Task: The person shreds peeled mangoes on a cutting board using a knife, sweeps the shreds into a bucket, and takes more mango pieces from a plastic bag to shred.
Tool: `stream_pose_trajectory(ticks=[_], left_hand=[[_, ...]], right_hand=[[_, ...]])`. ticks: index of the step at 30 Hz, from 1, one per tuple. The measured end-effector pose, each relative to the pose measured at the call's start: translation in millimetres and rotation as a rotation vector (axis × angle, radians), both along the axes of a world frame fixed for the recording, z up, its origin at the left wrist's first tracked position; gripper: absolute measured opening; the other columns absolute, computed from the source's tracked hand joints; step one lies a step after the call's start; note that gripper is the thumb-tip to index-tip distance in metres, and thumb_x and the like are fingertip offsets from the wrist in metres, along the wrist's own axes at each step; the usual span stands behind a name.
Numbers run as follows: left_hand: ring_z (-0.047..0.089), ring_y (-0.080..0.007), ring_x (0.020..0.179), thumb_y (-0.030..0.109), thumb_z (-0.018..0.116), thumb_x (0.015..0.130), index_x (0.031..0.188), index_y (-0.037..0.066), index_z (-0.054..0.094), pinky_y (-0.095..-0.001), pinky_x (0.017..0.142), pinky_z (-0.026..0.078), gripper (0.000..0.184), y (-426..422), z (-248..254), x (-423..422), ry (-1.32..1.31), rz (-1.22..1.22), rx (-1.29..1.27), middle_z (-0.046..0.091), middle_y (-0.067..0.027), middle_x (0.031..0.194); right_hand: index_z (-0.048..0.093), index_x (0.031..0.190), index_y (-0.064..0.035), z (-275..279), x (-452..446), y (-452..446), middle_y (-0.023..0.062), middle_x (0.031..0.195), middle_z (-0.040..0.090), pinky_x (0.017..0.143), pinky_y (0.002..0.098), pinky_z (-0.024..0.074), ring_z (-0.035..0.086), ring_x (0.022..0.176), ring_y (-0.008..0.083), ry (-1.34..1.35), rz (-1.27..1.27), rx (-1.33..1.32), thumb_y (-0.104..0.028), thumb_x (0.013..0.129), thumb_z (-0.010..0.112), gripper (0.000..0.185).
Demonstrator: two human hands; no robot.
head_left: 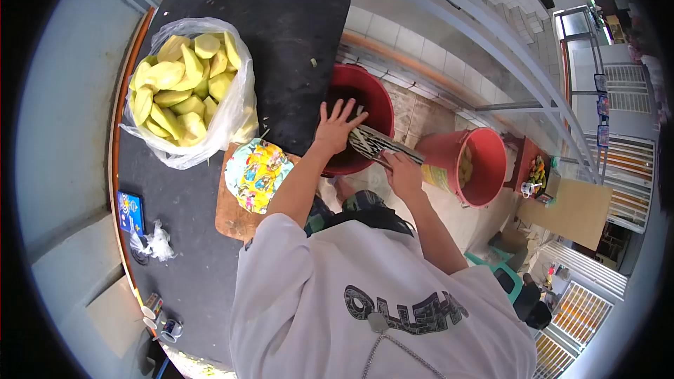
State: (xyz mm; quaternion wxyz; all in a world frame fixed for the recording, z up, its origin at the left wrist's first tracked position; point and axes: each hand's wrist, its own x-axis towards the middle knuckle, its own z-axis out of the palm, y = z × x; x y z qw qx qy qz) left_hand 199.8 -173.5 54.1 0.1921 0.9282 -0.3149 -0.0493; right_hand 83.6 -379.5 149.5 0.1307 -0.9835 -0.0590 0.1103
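Observation:
My left hand, fingers spread, is over the near red bucket and beside the upper end of a long slatted slicer or grater. Whether anything lies under its palm is hidden. Fingers of my right hand are closed on the slicer's edge, lower down. The slicer slants from the bucket's mouth toward the right, with pale strips on its surface. On the black table, a clear plastic bag holds several peeled yellow-green fruit pieces.
A second red bucket with pale pieces inside stands to the right. A colourful cloth rests on a wooden board. A blue packet, crumpled plastic and cups lie along the table's left side.

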Motion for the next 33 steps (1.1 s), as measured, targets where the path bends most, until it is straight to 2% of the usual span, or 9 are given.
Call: stream_pose_trajectory(ticks=[3, 6, 11, 17, 21, 25, 26, 29, 33], left_hand=[[0.024, -0.0369, 0.147, 0.012, 0.065, 0.077, 0.154, 0.040, 0.033, -0.0678, 0.114, 0.017, 0.088, -4.5, 15.3, -2.9, 0.042, 0.092, 0.004, 0.022, -0.0122, 0.163], [0.026, -0.0355, 0.147, 0.010, 0.065, 0.075, 0.153, 0.045, 0.034, -0.0668, 0.114, 0.019, 0.090, -4.6, 37.9, -31.6, 0.061, -0.273, -0.104, 0.024, -0.0083, 0.163], [0.024, -0.0344, 0.148, 0.012, 0.062, 0.079, 0.152, 0.045, 0.036, -0.0671, 0.114, 0.018, 0.084, -8.0, 4.2, -30.0, 0.014, -0.155, 0.029, 0.023, -0.0075, 0.164], [0.028, -0.0381, 0.144, 0.022, 0.070, 0.078, 0.150, 0.020, 0.040, -0.0681, 0.110, 0.025, 0.078, 1.0, -10.7, -15.9, 0.174, 0.354, 0.155, 0.030, -0.0148, 0.158], [0.040, -0.0391, 0.131, 0.018, 0.068, 0.076, 0.134, 0.010, 0.056, -0.0582, 0.108, 0.033, 0.059, 15.8, 11.5, -53.8, 0.148, 0.741, -0.401, 0.046, -0.0185, 0.142], [0.050, -0.0401, 0.115, 0.012, 0.065, 0.078, 0.118, 0.001, 0.062, -0.0524, 0.101, 0.036, 0.042, 83.9, 29.7, -115.7, -0.105, 1.108, -0.609, 0.060, -0.0203, 0.119], [0.050, -0.0405, 0.113, 0.012, 0.065, 0.080, 0.121, 0.001, 0.060, -0.0514, 0.100, 0.037, 0.043, 110.7, 13.3, -135.4, -0.263, 1.178, -0.485, 0.059, -0.0213, 0.118], [0.049, -0.0433, 0.115, 0.020, 0.067, 0.080, 0.129, 0.003, 0.058, -0.0535, 0.099, 0.039, 0.052, 186.8, 10.9, -181.8, 0.042, 1.514, -0.110, 0.056, -0.0251, 0.124], [0.053, -0.0414, 0.115, 0.029, 0.070, 0.082, 0.112, 0.000, 0.068, -0.0516, 0.093, 0.045, 0.042, 212.8, 2.9, -187.8, 0.206, 1.572, -0.083, 0.062, -0.0256, 0.116]], right_hand=[[0.062, 0.120, -0.0107, 2.1, -0.7, -6.8, 0.0104, 0.109, 0.064, 0.088, 0.0428, 0.0532, 0.064, 0.103, 0.0313, 0.032, -0.054, 0.018, -0.010, 0.080, 0.068, 0.040], [0.063, 0.120, -0.0107, -2.4, 0.4, -12.4, 0.0102, 0.107, 0.065, 0.087, 0.0422, 0.0534, 0.064, 0.101, 0.0315, 0.046, -0.111, 0.060, -0.011, 0.080, 0.068, 0.040], [0.065, 0.121, -0.0119, -6.5, 0.3, -15.8, 0.0104, 0.104, 0.065, 0.086, 0.0435, 0.0530, 0.065, 0.099, 0.0321, 0.027, -0.073, 0.038, -0.013, 0.081, 0.068, 0.040], [0.065, 0.123, -0.0112, -3.9, -13.2, -10.9, 0.0130, 0.106, 0.066, 0.086, 0.0464, 0.0517, 0.064, 0.099, 0.0358, 0.099, -0.119, 0.073, -0.014, 0.081, 0.070, 0.042], [0.064, 0.124, -0.0105, -20.5, -23.7, -12.3, 0.0163, 0.112, 0.066, 0.088, 0.0465, 0.0515, 0.063, 0.103, 0.0397, 0.076, -0.197, 0.125, -0.014, 0.080, 0.072, 0.045], [0.064, 0.124, -0.0071, -18.9, -30.6, -2.7, 0.0196, 0.112, 0.067, 0.087, 0.0470, 0.0518, 0.064, 0.102, 0.0404, 0.107, -0.229, 0.191, -0.016, 0.079, 0.074, 0.047], [0.064, 0.124, -0.0071, -20.9, -31.6, -1.3, 0.0196, 0.112, 0.067, 0.087, 0.0470, 0.0518, 0.064, 0.102, 0.0404, 0.105, -0.228, 0.189, -0.016, 0.079, 0.074, 0.047], [0.065, 0.122, -0.0052, -30.1, -36.7, 6.9, 0.0214, 0.106, 0.070, 0.086, 0.0460, 0.0527, 0.067, 0.097, 0.0400, 0.112, -0.238, 0.262, -0.017, 0.079, 0.074, 0.046], [0.066, 0.120, -0.0027, -36.2, -33.3, 31.0, 0.0223, 0.096, 0.071, 0.080, 0.0417, 0.0543, 0.070, 0.087, 0.0370, 0.045, -0.225, 0.371, -0.017, 0.080, 0.073, 0.043]])
